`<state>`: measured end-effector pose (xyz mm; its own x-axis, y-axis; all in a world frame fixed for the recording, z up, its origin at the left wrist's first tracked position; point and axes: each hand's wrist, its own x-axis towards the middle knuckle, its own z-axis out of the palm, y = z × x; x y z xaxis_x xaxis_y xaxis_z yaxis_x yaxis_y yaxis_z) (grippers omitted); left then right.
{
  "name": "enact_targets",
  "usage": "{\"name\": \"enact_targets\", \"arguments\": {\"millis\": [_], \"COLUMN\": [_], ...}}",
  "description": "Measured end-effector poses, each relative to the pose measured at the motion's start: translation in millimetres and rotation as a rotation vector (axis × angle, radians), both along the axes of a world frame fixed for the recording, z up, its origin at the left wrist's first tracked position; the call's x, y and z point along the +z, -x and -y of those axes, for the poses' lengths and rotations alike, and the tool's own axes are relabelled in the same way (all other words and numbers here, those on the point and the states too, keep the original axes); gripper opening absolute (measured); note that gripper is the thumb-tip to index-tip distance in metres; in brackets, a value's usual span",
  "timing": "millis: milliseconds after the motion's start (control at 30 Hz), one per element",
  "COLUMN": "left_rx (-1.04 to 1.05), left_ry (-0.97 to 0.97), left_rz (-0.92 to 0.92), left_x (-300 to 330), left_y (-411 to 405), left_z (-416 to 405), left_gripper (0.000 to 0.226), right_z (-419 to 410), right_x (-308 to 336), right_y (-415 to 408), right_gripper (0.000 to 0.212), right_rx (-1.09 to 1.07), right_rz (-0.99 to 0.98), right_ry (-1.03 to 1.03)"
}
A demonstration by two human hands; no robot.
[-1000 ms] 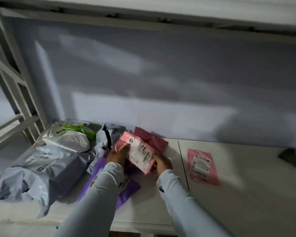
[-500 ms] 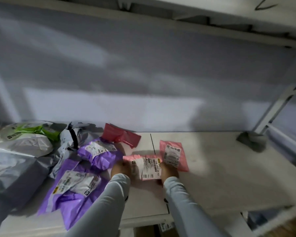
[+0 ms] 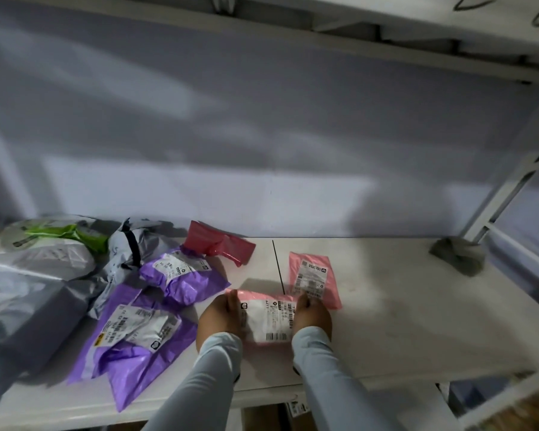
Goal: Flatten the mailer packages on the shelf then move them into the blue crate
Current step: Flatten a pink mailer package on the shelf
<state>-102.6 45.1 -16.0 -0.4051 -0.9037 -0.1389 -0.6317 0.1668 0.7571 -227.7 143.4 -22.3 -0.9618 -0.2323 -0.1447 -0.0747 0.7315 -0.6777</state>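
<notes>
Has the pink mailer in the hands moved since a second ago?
Yes. The pink mailer came down from tilted in the air to flat across the shelf seam, right beside the other pink mailer.

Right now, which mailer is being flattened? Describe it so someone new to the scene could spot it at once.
On the white shelf, look near the front edge, right of the purple mailers. A pink mailer lies there between the left hand and right hand. Unlike the other pink mailer just behind it, it lies sideways with hands on both ends.

left hand (image 3: pixel 220 318), right hand (image 3: pixel 312 317), pressing palms down
</notes>
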Motion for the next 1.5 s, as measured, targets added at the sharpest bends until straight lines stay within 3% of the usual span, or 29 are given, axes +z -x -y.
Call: {"name": "enact_targets", "arguments": {"millis": [100,267,400,467,533,600,667,767,900,1067,1233,1500], "left_rx": [0.023,-0.044,-0.015,-0.055,-0.226,-0.437,-0.519,-0.469,-0.434,-0.411,-0.389,-0.401], "left_ry": [-0.030,-0.053,0.150,0.333,0.449,0.475,0.433,0.407,0.405,0.420,0.417,0.416], "left_rz": [0.030,0.242,0.340,0.325,0.271,0.302,0.364,0.387,0.401,0.408,0.398,0.425], "left_x": [-5,-4,-8,-8,-9,-15,-28,-39,-41,-52,-58,-57], "left_y": [-2,-2,-1,4,12,19,19,15,16,17,19,19], "left_z": [-7,-11,-13,-14,-22,-35,-43,-40,-39,-36,-35,-34], "left_gripper": [0.054,0.023,0.034,0.042,0.051,0.058,0.063,0.059,0.056,0.057,0.057,0.058], "right_z": [-2,-15,-15,-7,2,7,5,4,6,7,7,7], "right_x": [-4,-11,-10,-8,-16,-19,-27,-34,-38,-36,-34,-31], "right_y": [-1,-5,-9,-12,-15,-18,-17,-15,-15,-18,-17,-17], "right_gripper": [0.045,0.039,0.029,0.032,0.029,0.047,0.060,0.088,0.095,0.095,0.057,0.056], "right_rx": [-0.012,0.048,0.092,0.210,0.386,0.560,0.650,0.677,0.676,0.680,0.698,0.714], "right_rz": [-0.066,-0.199,-0.351,-0.419,-0.517,-0.414,-0.355,-0.467,-0.426,-0.415,-0.394,-0.379], "right_ry": [-0.038,-0.190,-0.358,-0.328,-0.248,-0.210,-0.250,-0.302,-0.385,-0.423,-0.452,-0.494]}}
